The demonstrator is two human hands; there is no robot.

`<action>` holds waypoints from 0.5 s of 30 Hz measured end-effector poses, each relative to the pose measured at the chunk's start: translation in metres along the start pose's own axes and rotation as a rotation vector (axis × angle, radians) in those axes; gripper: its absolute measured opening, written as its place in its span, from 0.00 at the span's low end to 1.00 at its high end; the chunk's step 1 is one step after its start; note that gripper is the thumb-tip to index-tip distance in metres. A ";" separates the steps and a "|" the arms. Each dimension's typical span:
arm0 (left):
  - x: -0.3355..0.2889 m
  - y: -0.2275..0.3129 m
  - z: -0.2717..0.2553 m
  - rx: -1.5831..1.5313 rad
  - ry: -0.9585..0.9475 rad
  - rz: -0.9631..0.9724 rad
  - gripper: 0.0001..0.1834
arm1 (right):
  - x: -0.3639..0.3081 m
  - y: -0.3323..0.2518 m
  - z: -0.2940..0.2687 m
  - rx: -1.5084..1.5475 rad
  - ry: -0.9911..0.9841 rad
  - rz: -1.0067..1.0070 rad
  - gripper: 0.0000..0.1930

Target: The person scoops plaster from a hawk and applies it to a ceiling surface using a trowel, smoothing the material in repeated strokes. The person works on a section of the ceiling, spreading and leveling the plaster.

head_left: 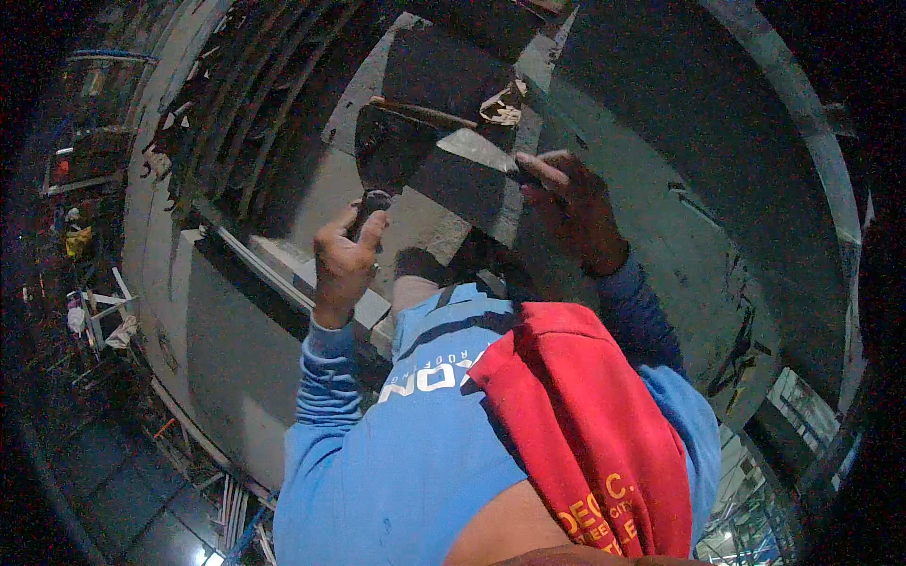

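Note:
My right hand [578,209] is closed round the handle of a trowel [475,148]. Its pale, tapering blade points left over a dark patch on the surface. On the other side my left hand [347,257] grips a short dark handle. Just beyond that hand is a dark rounded shape [382,146]; whether it belongs to the handle, I cannot tell. A brown stick-like bar [425,114] lies across beyond the trowel blade. Near its right end sits a crumpled pale and brown piece [503,104], perhaps paper or wrapping.
Dark parallel slats [274,104] run along the far left. A long pale rail [255,259] lies left of my left hand. Past the rim at left are stacked bars and clutter [104,316]. A red cloth [585,396] hangs over my blue shirt.

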State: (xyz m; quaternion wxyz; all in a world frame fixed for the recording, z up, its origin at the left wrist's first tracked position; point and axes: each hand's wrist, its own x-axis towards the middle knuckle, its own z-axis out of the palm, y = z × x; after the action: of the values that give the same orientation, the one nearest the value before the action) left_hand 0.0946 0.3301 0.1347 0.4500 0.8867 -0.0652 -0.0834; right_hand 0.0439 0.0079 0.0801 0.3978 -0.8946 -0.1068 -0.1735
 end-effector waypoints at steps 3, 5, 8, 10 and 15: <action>0.008 0.024 -0.015 0.070 -0.096 0.017 0.15 | 0.037 -0.012 -0.036 -0.010 0.024 -0.217 0.23; 0.014 0.034 -0.023 0.127 -0.119 0.101 0.15 | 0.056 -0.017 -0.053 -0.060 0.020 -0.325 0.25; 0.026 0.044 -0.035 0.193 -0.178 0.242 0.15 | 0.076 -0.021 -0.070 -0.199 -0.003 -0.428 0.25; 0.036 0.049 -0.048 0.218 -0.259 0.278 0.15 | 0.086 -0.020 -0.081 -0.244 -0.034 -0.414 0.25; 0.068 0.064 -0.057 0.450 -0.265 0.958 0.12 | 0.097 -0.025 -0.109 -0.374 -0.059 -0.554 0.23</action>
State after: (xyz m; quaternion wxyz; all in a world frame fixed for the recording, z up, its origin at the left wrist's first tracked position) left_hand 0.1701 0.3240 0.2135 0.2245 0.8141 -0.5343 0.0358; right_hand 0.0996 -0.0520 0.2035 0.1613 -0.8936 -0.3239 -0.2655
